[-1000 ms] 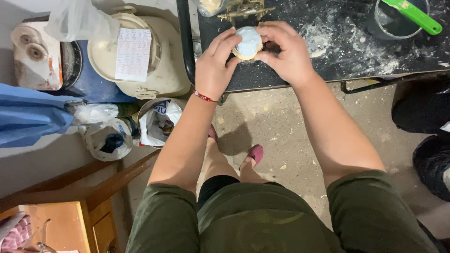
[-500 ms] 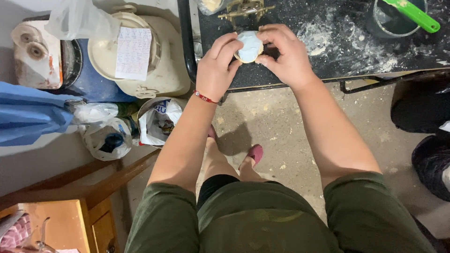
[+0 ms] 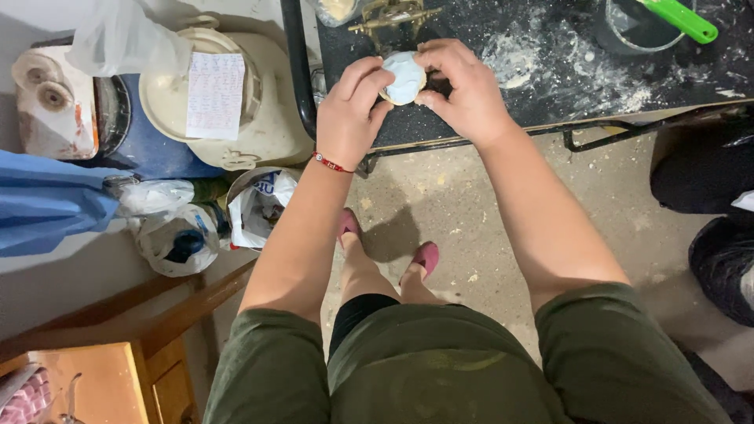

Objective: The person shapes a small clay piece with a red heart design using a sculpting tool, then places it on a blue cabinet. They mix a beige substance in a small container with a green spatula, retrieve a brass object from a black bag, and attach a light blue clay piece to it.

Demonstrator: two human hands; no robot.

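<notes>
A small round piece of pale dough (image 3: 405, 77) is held between both hands over the near edge of a black, flour-dusted table (image 3: 550, 71). My left hand (image 3: 352, 111), with a red thread bracelet at the wrist, pinches its left side with thumb and fingers. My right hand (image 3: 463, 93) grips its right side, fingers curled round the rim. Part of the dough is hidden behind my fingers.
A brass-coloured metal tool (image 3: 391, 16) and a pot with a green-handled utensil (image 3: 675, 17) sit further back on the table. Left of the table stand a cream lidded container (image 3: 236, 94), a blue barrel (image 3: 133, 149) and plastic bags (image 3: 181, 235). A wooden cabinet (image 3: 102, 385) is at bottom left.
Both hands have stayed on the dough, working it slightly; the fingers have shifted round its rim. Nothing else has moved.
</notes>
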